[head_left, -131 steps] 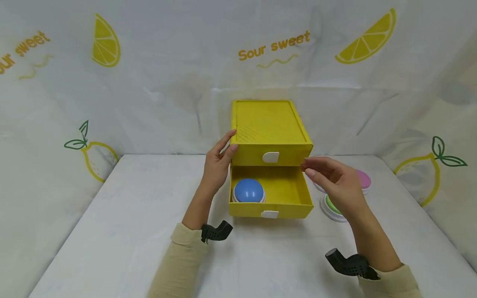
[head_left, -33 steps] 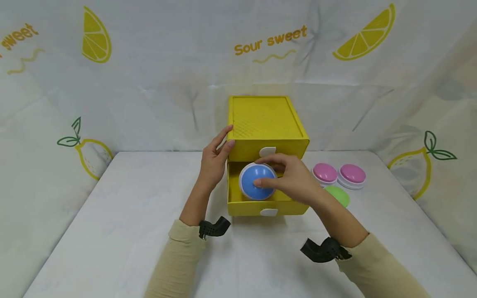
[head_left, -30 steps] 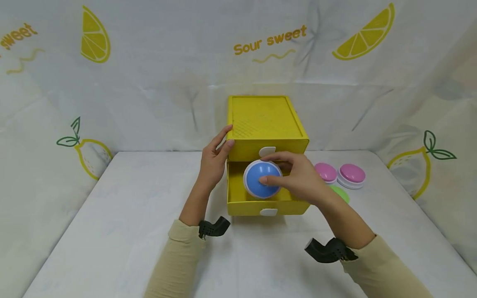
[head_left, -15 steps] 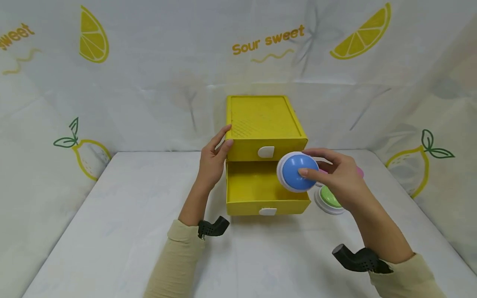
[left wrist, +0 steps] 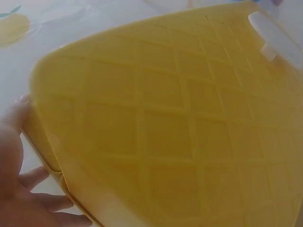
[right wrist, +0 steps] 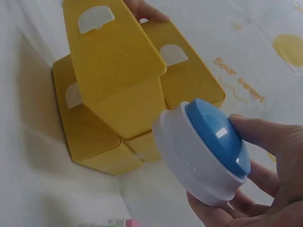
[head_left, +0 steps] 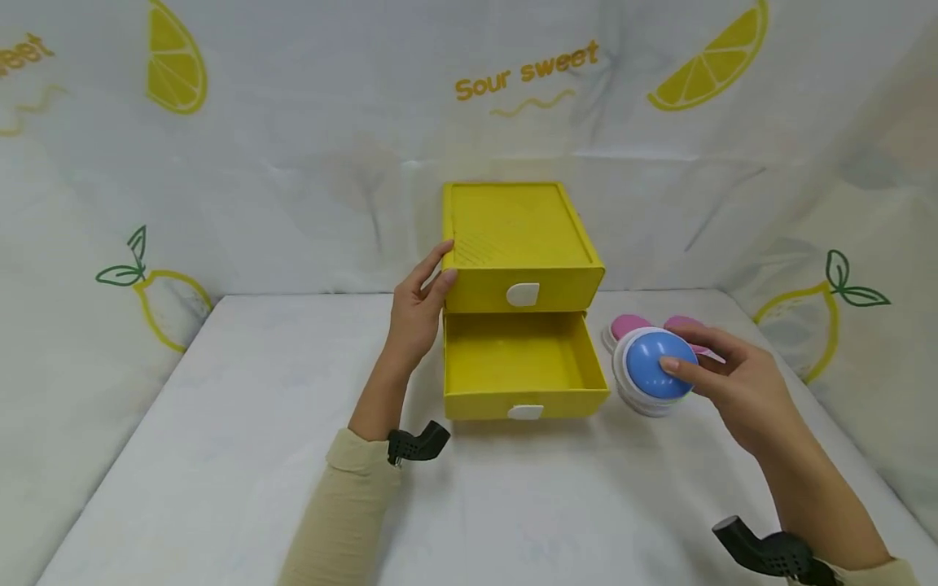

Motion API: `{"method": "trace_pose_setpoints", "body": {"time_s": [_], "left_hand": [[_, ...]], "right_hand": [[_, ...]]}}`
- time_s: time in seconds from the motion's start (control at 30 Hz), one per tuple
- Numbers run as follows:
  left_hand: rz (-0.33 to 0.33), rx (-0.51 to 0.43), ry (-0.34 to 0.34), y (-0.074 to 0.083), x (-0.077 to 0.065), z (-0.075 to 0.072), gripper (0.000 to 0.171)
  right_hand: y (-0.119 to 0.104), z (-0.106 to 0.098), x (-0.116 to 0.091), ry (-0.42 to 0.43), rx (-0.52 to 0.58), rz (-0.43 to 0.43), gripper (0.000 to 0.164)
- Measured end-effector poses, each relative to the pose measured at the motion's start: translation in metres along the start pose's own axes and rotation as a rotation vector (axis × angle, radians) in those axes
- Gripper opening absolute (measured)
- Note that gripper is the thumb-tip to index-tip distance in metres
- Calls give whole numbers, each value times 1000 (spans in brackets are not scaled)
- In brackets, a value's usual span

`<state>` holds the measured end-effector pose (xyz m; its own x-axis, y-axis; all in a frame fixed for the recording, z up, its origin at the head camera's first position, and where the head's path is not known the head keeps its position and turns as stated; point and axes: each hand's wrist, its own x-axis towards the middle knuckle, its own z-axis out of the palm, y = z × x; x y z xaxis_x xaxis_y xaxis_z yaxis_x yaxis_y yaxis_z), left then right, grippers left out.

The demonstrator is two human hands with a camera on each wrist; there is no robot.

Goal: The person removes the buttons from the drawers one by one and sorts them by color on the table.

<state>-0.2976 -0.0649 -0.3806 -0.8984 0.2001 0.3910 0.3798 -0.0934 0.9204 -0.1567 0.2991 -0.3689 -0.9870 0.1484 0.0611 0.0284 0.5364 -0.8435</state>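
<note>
My right hand [head_left: 740, 391] pinches a blue push button [head_left: 659, 366] with a round white base, thumb on the dome. In the right wrist view the push button [right wrist: 208, 146] is tilted, its white underside towards the drawers. My left hand [head_left: 415, 317] rests against the left side of a yellow drawer box [head_left: 513, 228], thumb by the front edge. Below the box's closed top drawer, an open drawer [head_left: 513, 358] stands pulled out with nothing inside. In the left wrist view, fairly straight fingers [left wrist: 52, 201] touch the box's edge.
Two pink push buttons, one at the left [head_left: 628, 325] and one partly behind my right fingers [head_left: 685, 323], sit right of the box. A white base [head_left: 648, 407] shows under the blue button. A printed cloth [head_left: 330, 203] hangs behind the white table [head_left: 293, 391].
My right hand has lifted the blue push button from the pulled-out drawer and carried it right, over the other buttons. The left hand has stayed at the box's side.
</note>
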Motion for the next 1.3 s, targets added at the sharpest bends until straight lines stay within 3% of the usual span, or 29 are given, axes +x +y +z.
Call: {"method": "trace_pose_setpoints", "body": {"time_s": [0.47, 0.7, 0.87, 1.13, 1.3], "left_hand": [[6, -9, -9, 0, 1, 5, 46], [-4, -15, -6, 1, 1, 4, 46], [-3, 0, 3, 0, 1, 2, 46], [-4, 7, 5, 1, 1, 0, 46], [-1, 16, 7, 2, 1, 0, 46]], "right_hand": [[76, -21, -29, -106, 14, 287, 46], [102, -18, -33, -152, -82, 416, 73], [110, -14, -33, -121, -169, 410, 79], [112, -1, -40, 15, -340, 222, 70], [112, 6, -41, -2, -357, 187, 74]]}}
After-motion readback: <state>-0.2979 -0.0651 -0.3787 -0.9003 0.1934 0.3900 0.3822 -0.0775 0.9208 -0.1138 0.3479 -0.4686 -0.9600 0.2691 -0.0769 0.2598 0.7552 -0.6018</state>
